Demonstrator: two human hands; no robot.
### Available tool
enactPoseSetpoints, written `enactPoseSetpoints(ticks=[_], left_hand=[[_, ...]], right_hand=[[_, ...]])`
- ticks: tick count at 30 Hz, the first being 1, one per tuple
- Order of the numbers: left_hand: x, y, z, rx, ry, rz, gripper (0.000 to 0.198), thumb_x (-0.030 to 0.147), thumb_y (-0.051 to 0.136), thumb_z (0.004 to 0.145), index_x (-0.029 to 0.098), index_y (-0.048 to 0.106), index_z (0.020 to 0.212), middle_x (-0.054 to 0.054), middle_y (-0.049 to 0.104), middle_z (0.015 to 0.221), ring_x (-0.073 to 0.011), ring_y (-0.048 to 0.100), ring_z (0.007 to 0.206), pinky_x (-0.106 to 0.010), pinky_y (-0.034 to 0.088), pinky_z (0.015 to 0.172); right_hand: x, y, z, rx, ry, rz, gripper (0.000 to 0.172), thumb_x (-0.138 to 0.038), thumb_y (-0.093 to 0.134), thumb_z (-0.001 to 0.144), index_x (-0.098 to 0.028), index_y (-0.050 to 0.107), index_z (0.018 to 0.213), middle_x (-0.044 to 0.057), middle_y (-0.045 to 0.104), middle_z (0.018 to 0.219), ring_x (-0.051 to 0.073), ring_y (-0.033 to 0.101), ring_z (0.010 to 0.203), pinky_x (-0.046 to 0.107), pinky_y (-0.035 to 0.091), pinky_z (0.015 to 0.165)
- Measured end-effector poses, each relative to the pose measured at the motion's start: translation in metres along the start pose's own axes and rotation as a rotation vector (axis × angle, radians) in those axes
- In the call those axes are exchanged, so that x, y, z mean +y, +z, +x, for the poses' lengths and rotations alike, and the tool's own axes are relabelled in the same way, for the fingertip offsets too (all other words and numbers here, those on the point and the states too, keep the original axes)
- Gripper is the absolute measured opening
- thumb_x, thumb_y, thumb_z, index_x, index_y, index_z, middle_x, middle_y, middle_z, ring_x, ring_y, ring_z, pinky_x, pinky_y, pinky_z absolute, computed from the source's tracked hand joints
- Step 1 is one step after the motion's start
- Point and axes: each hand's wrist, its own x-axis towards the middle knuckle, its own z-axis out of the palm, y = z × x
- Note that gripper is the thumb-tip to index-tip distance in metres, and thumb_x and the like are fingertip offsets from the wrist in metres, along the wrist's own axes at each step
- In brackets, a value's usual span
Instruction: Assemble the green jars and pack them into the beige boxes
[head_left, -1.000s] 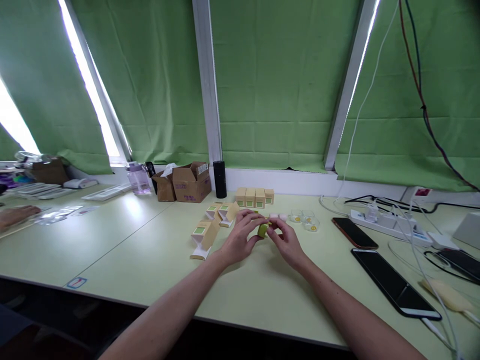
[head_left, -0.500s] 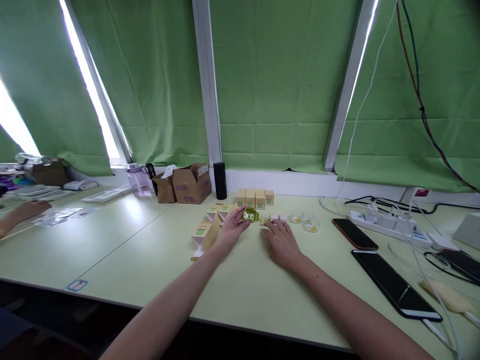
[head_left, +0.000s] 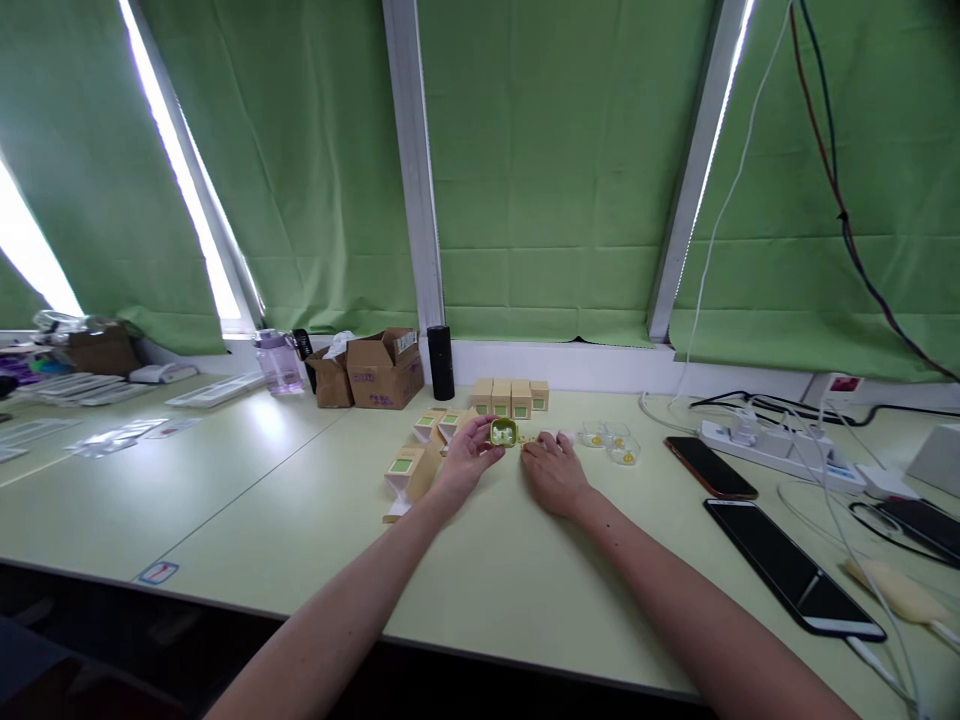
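In my left hand (head_left: pixel 469 460) is a small square green container (head_left: pixel 504 432), pinched by its side with its hollow facing me. Close to its right, my right hand (head_left: pixel 553 470) rests low over the table, fingers bent together at some small yellowish pieces (head_left: pixel 523 441). Whatever sits under those fingertips is hidden. Just beyond the right hand, a pale pinkish-white piece (head_left: pixel 568 436) shows in part. Further right lie clear plastic cups (head_left: pixel 624 452) with yellow bits inside. Beside my left hand are open cardboard boxes (head_left: pixel 405 470) with green labels.
Several closed small boxes (head_left: pixel 511 398) stand behind the hands. Further back are a black cylinder (head_left: pixel 440 363), brown cartons (head_left: pixel 384 372) and a purple bottle (head_left: pixel 278 362). Phones (head_left: pixel 793 568), a power strip (head_left: pixel 780 455) and loose cables cover the right side.
My right hand has shifted slightly left and its fingers have drawn together over the small pieces. The green container has turned in my left hand. Another person's hand at far left has gone from view.
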Motion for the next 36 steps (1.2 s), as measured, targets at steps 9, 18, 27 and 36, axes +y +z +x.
enactPoseSetpoints(ticks=[9, 18, 27, 36], left_hand=[[0.002, 0.005, -0.001, 0.019, 0.027, 0.026, 0.055, 0.026, 0.087, 0.074, 0.020, 0.061, 0.122, -0.012, 0.073, 0.124, -0.0262, 0.068, 0.117, -0.038, 0.052, 0.099], [0.001, 0.006, -0.001, 0.004, 0.060, 0.097, 0.052, 0.020, 0.082, 0.077, 0.020, 0.060, 0.124, -0.012, 0.073, 0.125, -0.0268, 0.067, 0.122, -0.042, 0.051, 0.104], [0.006, 0.013, -0.006, -0.034, 0.082, 0.231, 0.047, 0.017, 0.080, 0.078, 0.021, 0.063, 0.122, -0.013, 0.070, 0.130, -0.0288, 0.064, 0.125, -0.043, 0.049, 0.104], [-0.002, 0.014, -0.008, -0.048, 0.085, 0.290, 0.047, 0.016, 0.080, 0.078, 0.021, 0.065, 0.123, -0.013, 0.068, 0.132, -0.0292, 0.064, 0.124, -0.044, 0.046, 0.106]], right_hand=[[-0.004, -0.003, -0.020, 0.238, -0.003, 0.252, 0.024, -0.008, 0.058, 0.087, -0.019, 0.077, 0.098, 0.011, 0.079, 0.105, 0.027, 0.061, 0.111, 0.044, 0.032, 0.106], [0.000, -0.021, -0.023, 0.529, 0.326, 1.481, 0.027, -0.042, 0.078, 0.073, -0.021, 0.076, 0.090, 0.006, 0.077, 0.087, 0.021, 0.066, 0.078, 0.034, 0.050, 0.073], [-0.001, -0.045, -0.033, 0.474, 0.405, 1.822, 0.037, -0.051, 0.088, 0.068, -0.020, 0.081, 0.086, 0.004, 0.069, 0.076, 0.015, 0.054, 0.070, 0.026, 0.040, 0.057], [0.003, -0.042, -0.034, 0.417, 0.531, 1.943, 0.047, -0.057, 0.091, 0.064, -0.018, 0.065, 0.067, 0.000, 0.059, 0.065, 0.010, 0.048, 0.057, 0.021, 0.031, 0.046]])
